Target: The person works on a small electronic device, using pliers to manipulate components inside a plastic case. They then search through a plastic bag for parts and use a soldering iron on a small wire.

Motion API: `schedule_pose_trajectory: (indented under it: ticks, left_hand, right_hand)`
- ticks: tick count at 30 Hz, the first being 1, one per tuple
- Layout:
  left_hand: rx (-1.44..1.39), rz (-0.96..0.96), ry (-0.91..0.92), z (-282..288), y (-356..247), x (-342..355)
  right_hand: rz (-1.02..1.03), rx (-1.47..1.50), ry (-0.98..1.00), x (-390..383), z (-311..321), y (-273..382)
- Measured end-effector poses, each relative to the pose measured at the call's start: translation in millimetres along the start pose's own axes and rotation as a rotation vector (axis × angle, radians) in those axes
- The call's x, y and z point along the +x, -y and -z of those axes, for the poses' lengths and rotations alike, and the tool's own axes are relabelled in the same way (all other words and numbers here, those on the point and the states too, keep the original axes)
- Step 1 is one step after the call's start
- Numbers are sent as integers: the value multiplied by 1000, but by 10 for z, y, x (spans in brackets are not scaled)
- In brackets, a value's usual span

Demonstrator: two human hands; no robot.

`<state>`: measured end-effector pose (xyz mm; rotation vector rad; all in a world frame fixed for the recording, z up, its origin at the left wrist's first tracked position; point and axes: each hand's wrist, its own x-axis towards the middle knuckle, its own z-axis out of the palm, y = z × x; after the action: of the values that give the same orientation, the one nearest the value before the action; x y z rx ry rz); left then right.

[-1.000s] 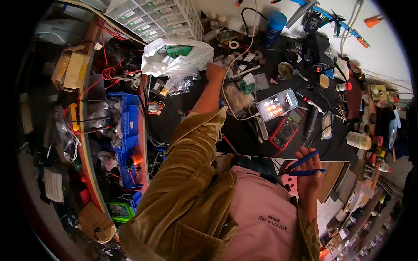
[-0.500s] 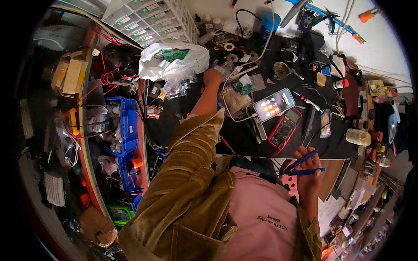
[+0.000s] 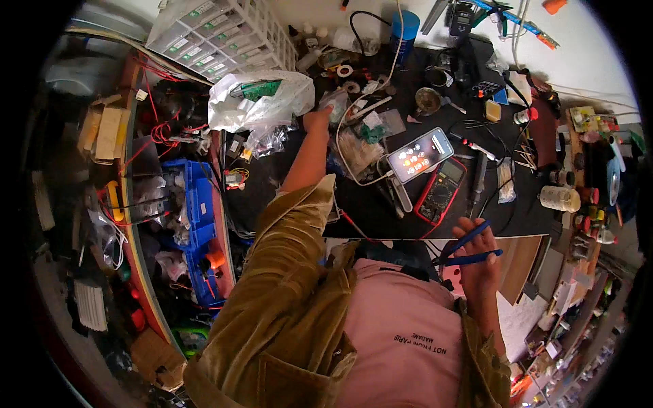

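Note:
My left hand [image 3: 317, 117], arm stretched over the black bench, has closed fingers among small clear plastic packets [image 3: 334, 102], right beside a white bag [image 3: 230, 109] with green circuit boards [image 3: 260, 89] in it; what it grips is unclear. Blue-handled pliers [image 3: 476, 258] with spread handles are held in my right hand [image 3: 483, 279], low in front of the bench's front edge. Between and beyond my hands lie a lit phone [image 3: 418, 155] with a white cable and a red multimeter [image 3: 441, 190].
A white drawer cabinet [image 3: 218, 41] stands at the back left, a blue canister [image 3: 403, 37] at the back. Blue bins [image 3: 201, 204] and red wires fill the left shelving. Soldering gear, jars [image 3: 559, 198] and cables crowd the right side.
The view has shifted slightly, so the bench sits further left in it. My left hand has moved only a little among the packets; my right hand still holds the pliers.

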<state>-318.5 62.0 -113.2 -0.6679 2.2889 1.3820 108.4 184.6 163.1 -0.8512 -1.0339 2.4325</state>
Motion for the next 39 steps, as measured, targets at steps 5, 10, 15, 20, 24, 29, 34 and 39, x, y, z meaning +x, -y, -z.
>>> schedule_pose_trajectory:
  ticks: [5, 10, 15, 20, 24, 29, 34, 39]
  left_hand:
    - [173, -138, 27, -128, 45, -34]
    - [39, -710, -94, 398, -407, -421]
    - [85, -921, 528, 809, -653, -844]
    - [990, -1304, 991, 285, -558, -846]
    - [1212, -1446, 876, -133, -730, -1064]
    - [1253, -1523, 826, -358, -558, -968]
    - [966, -1832, 795, 56, -762, -1075]
    - [245, -1321, 646, 583, -804, -1189]
  right_hand:
    - [5, -83, 3, -37, 1, 21]
    - [28, -34, -109, -100, 164, 32]
    - [64, -41, -66, -110, 197, 88]
    - [40, -71, -11, -24, 104, 153]
    - [40, -78, -26, -37, 80, 124]
    - [47, -73, -69, -104, 170, 157]
    - [84, -57, -100, -119, 197, 148]
    - [64, -68, -50, -27, 104, 161]
